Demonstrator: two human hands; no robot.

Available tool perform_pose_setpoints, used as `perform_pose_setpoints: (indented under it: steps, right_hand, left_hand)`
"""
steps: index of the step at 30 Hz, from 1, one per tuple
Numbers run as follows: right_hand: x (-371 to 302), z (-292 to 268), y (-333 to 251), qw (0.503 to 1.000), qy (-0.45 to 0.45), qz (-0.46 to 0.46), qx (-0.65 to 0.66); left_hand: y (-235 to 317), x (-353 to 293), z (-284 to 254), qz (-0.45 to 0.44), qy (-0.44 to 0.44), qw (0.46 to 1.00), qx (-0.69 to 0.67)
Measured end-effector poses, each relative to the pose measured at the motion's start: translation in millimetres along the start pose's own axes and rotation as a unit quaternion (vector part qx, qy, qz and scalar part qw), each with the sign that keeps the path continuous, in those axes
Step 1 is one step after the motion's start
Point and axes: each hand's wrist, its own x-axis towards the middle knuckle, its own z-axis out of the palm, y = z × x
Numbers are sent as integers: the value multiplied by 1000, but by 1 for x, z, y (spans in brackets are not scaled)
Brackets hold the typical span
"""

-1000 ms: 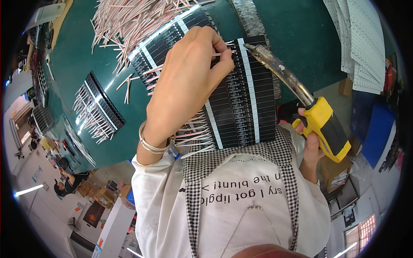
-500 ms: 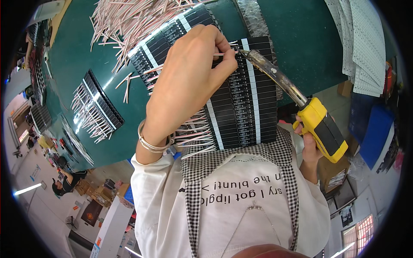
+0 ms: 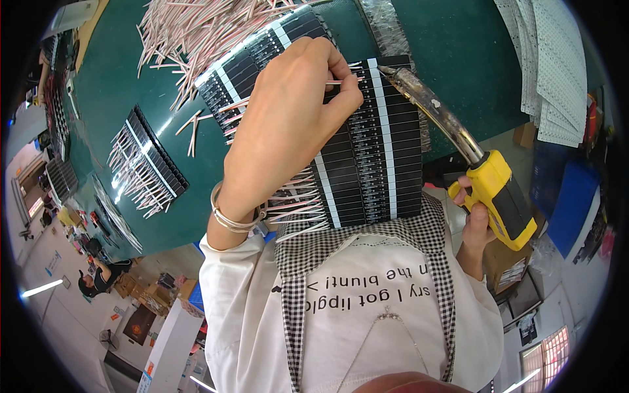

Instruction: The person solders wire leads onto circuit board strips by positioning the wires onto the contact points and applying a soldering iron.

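Note:
My left hand [image 3: 288, 118] lies over a black circuit board panel [image 3: 406, 150] with white stripes. Its thumb and forefinger pinch a thin pink-and-white wire [image 3: 335, 82], whose end reaches the panel's row of pads. In my right hand [image 3: 477, 226] is a yellow-and-black soldering gun [image 3: 501, 190], gripped by its handle. The gun's metal tip is at the panel's far edge, a little apart from the wire's end. Several wires [image 3: 298, 203] stick out along the panel's left side, partly hidden by my left wrist.
A heap of loose wires [image 3: 196, 33] covers the far left of the green table [image 3: 468, 59]. Another panel [image 3: 229, 72] lies partly under my left hand. A smaller wired panel [image 3: 154, 154] sits further left. White perforated sheets [image 3: 557, 72] are stacked at the right edge.
The soldering gun has shifted slightly right, and its tip has moved off the wire's end toward the panel's far edge. My left hand has barely moved and keeps its pinch.

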Motion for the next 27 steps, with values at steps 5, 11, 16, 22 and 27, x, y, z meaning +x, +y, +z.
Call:
perform_pose_setpoints:
  steps: [5, 11, 16, 22, 27]
  right_hand:
    - [-1, 3, -1, 999, -6, 13, 32]
    - [0, 2, -4, 998, -51, 29, 17]
    - [-1, -3, 3, 998, -29, 6, -51]
    - [-1, 1, 0, 999, -20, 35, -13]
    - [-3, -3, 2, 998, -27, 28, -54]
  left_hand:
    - [1, 0, -3, 7, -14, 1000, 0]
    - [-1, -3, 1, 9, 10, 999, -39]
    - [1, -1, 2, -7, 16, 1000, -15]
    - [3, 1, 1, -17, 12, 1000, -15]
    - [2, 1, 3, -11, 19, 999, -23]
